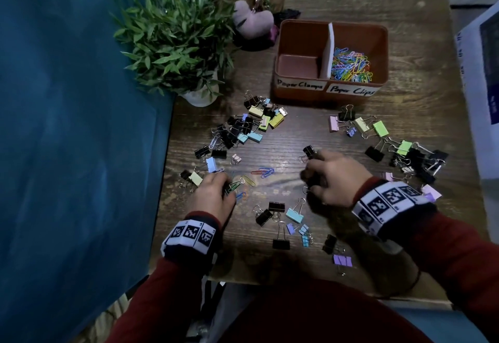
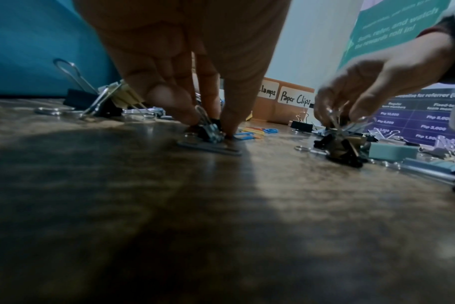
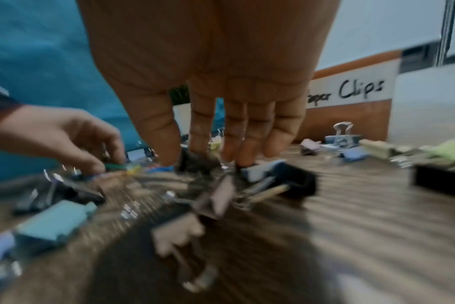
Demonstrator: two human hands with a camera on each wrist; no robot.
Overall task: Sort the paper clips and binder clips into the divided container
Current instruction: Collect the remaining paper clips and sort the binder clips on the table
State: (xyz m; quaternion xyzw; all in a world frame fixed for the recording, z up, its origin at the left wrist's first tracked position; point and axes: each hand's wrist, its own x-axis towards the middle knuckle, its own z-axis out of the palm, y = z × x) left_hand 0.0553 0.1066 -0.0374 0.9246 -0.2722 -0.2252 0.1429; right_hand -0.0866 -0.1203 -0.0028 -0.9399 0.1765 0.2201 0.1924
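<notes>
The brown divided container point(image 1: 302, 33) stands at the back of the table; its "Paper Clamps" side is empty and its "Paper Clips" side holds coloured paper clips point(image 1: 351, 66). Binder clips lie scattered in heaps at the back left point(image 1: 249, 125), the right point(image 1: 405, 151) and the front point(image 1: 280, 214). A few loose paper clips point(image 1: 263, 172) lie between my hands. My left hand point(image 1: 229, 186) point(image 2: 210, 127) pinches a small black binder clip point(image 2: 208, 130) on the table. My right hand point(image 1: 310, 178) point(image 3: 203, 160) grips a bunch of binder clips point(image 2: 340, 144); the right wrist view is blurred.
A potted plant point(image 1: 172, 45) and a pink plush toy point(image 1: 252, 20) stand at the back left. Blue cloth point(image 1: 67, 126) borders the table's left edge point(image 1: 166, 180). A printed poster point(image 1: 486, 86) leans at the right.
</notes>
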